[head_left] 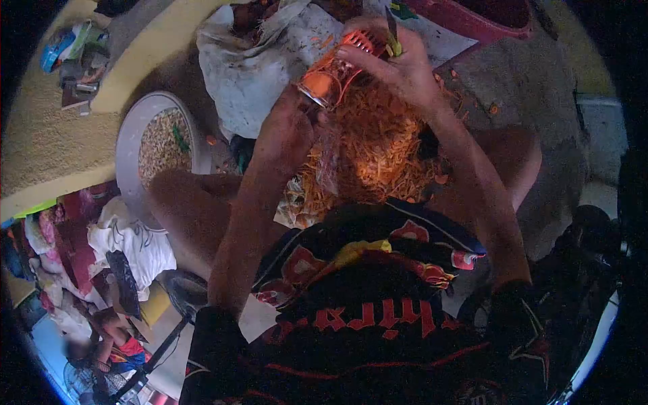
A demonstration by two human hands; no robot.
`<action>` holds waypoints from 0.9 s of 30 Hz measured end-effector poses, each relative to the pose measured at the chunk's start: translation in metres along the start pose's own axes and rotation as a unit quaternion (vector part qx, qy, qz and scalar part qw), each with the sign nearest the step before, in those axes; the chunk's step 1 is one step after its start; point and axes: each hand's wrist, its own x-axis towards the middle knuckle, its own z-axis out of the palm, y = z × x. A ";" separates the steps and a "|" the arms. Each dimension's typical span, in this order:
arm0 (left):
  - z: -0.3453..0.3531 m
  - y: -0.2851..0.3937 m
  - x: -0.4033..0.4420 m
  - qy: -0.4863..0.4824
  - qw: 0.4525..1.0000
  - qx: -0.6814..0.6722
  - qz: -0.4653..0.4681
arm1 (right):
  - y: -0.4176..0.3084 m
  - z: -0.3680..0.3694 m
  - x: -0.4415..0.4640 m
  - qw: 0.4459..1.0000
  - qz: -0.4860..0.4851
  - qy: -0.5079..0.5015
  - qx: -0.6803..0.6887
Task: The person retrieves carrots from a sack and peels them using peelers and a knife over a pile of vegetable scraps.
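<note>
Both my hands are raised over a heap of orange shreds (385,152), which looks like shredded carrot. My right hand (398,67) grips a glossy orange, partly see-through container (325,84) with slots near its far end, its thumb lying across it. A thin knife-like tool (393,34) with a greenish handle sticks up from the same hand. My left hand (293,121) is closed at the container's near end; its fingertips are partly hidden. Clear plastic film (329,158) hangs just below the left hand, over the shreds.
A white tub (127,145) of pale pieces stands to the left. A whitish sack (233,88) lies ahead, and a dark red basin (486,30) is at the far right. My crossed legs border the heap. Clothes (128,236) and another person (115,341) are at lower left.
</note>
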 end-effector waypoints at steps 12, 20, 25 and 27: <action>-0.012 0.000 0.008 -0.172 0.978 -0.111 -0.028 | -0.012 0.007 -0.013 0.987 -0.076 -0.112 -0.090; 0.005 0.000 -0.003 -0.042 0.998 -0.009 -0.039 | -0.009 -0.010 -0.008 0.981 -0.035 -0.145 -0.127; -0.013 -0.001 0.006 -0.136 0.988 -0.037 -0.063 | 0.001 -0.039 0.016 0.999 -0.003 0.018 0.040; -0.004 0.002 0.001 -0.047 0.995 -0.036 -0.078 | 0.003 -0.031 0.001 0.997 0.065 0.035 0.015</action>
